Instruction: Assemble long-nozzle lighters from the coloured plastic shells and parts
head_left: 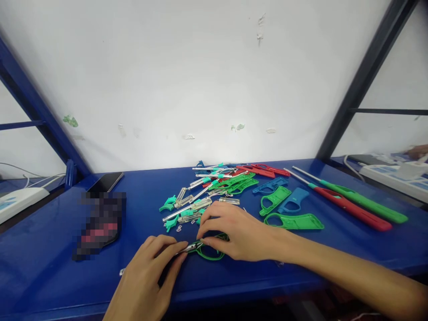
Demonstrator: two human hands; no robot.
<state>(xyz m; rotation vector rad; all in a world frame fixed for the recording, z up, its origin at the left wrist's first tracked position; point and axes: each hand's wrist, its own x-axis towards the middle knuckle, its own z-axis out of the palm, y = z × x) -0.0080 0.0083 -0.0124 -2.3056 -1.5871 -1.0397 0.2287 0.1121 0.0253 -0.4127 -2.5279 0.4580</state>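
Observation:
My left hand [150,267] is closed around the metal tube [191,247] of a long-nosed lighter. A bright tip of the tube [122,271] shows beyond the hand's left side. At its right end the tube meets a green handle shell [210,256] with a trigger loop, close to the table's front edge. My right hand [240,234] lies over this shell, thumb and fingers pinched where tube and shell join. Whatever small part sits between those fingertips is hidden. Just behind the hands lie teal trigger pieces [171,223] and clear lighter fluid tanks [200,203].
Loose metal tubes [182,211] and red shells [261,170] are heaped at the back. Green half shells [294,221] and a blue one [294,200] lie right of centre. Beyond them rest a red lighter [351,207] and a green lighter [371,204]. A phone [105,183] lies left.

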